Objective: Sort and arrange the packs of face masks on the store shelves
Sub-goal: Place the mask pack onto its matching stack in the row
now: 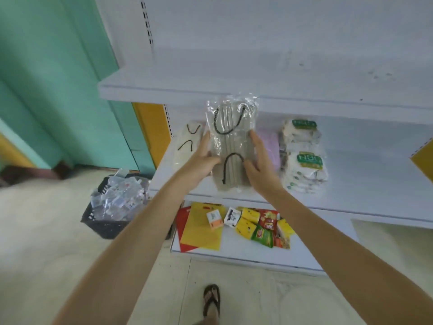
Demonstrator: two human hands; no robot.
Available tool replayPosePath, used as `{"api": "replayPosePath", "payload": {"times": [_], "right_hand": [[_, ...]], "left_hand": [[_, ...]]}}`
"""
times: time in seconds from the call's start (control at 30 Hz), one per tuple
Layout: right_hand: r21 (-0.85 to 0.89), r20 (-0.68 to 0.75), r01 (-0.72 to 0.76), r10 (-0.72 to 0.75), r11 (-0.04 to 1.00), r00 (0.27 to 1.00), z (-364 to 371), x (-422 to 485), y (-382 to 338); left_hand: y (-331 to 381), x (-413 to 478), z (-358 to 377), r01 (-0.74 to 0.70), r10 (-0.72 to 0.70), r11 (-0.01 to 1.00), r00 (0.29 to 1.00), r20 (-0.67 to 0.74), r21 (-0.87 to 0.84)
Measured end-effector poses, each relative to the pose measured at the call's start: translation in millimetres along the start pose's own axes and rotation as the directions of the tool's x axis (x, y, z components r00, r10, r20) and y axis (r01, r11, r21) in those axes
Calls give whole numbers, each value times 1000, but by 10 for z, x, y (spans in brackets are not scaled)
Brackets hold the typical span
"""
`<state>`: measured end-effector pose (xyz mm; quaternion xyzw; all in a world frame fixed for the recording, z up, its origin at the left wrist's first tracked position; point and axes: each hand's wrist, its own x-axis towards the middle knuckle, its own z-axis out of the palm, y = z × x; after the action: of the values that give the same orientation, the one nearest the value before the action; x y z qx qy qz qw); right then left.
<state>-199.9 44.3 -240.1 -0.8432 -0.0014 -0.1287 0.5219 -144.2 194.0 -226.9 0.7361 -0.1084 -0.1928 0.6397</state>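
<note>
A person's left hand [201, 160] and right hand [260, 165] hold a clear pack of grey masks [230, 146] by its two long edges, thumbs on its front, above the white middle shelf [351, 179]. On that shelf a white pack [187, 144] with black ear loops lies to the left, a pink pack [269, 146] just right of the hands, and a stack of green-labelled packs [303, 158] further right. Snack packets [262, 227] and yellow and red sheets [201, 228] lie on the bottom shelf [304, 254]. A dark basket [110, 224] of clear packets stands on the floor at left.
</note>
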Motion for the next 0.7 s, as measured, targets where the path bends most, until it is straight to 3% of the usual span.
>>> {"api": "replayPosePath", "payload": {"times": [0.17, 0.3, 0.47, 0.6, 0.7], "right_hand": [[124, 57, -216, 211, 968, 976, 317, -158, 450], [231, 3, -496, 509, 837, 861, 430, -46, 822], [182, -117, -503, 527, 845, 842, 411, 642, 1127], [98, -168, -539, 548, 837, 820, 411, 1231, 1373], [50, -207, -569, 565, 821, 798, 501, 1562, 1645]], "left_hand": [[-546, 102, 53, 131, -133, 991, 977, -164, -19], [-696, 412, 172, 193, -192, 981, 961, -200, -13], [-649, 1110, 181, 202, -191, 972, 976, -104, 116], [-735, 1687, 106, 331, -331, 908, 943, -45, 257], [-927, 2053, 53, 275, -281, 916, 960, -22, 292]]}}
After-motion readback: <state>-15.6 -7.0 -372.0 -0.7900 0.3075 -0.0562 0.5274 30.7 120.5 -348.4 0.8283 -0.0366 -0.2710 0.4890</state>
